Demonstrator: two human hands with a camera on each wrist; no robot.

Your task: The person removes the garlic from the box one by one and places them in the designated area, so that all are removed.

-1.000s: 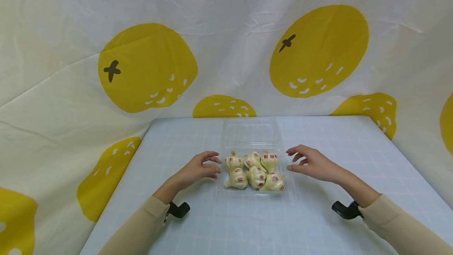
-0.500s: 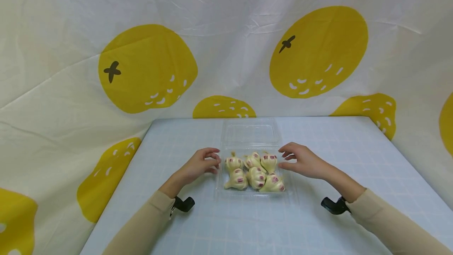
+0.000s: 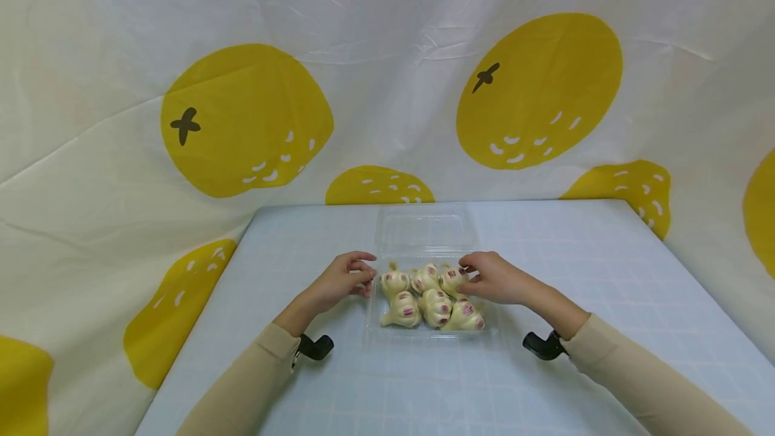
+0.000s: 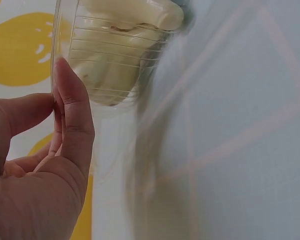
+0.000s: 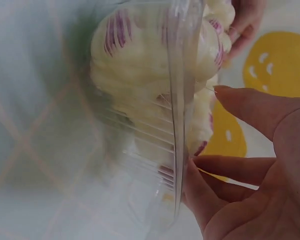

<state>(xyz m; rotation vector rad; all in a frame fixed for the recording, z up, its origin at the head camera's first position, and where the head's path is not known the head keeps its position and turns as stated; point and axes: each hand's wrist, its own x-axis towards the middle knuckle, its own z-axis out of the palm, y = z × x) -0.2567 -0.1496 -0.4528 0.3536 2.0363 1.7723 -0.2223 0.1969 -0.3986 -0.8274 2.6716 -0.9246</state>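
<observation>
Several garlic bulbs [image 3: 436, 307], pale with purple streaks, lie in two rows in a clear plastic clamshell box [image 3: 431, 333]. Its lid [image 3: 426, 231] is folded back flat behind them. My left hand [image 3: 338, 281] pinches the box's left rim between thumb and fingers, as the left wrist view shows. My right hand [image 3: 499, 279] reaches over the right rim, with thumb and fingers spread at the back right garlic bulb [image 3: 451, 280]. In the right wrist view, the thumb [image 5: 250, 102] is just beside a bulb, while the fingertips are near the rim.
A pale blue checked tabletop [image 3: 387, 389] lies under the box. Behind and beside it hangs a white cloth [image 3: 387, 86] with large yellow fruit prints. Each wrist carries a black camera mount [image 3: 316, 347].
My right hand has moved left, from outside the box to over its right rim. The back right bulb has shifted slightly left. My left hand has risen slightly at the left rim.
</observation>
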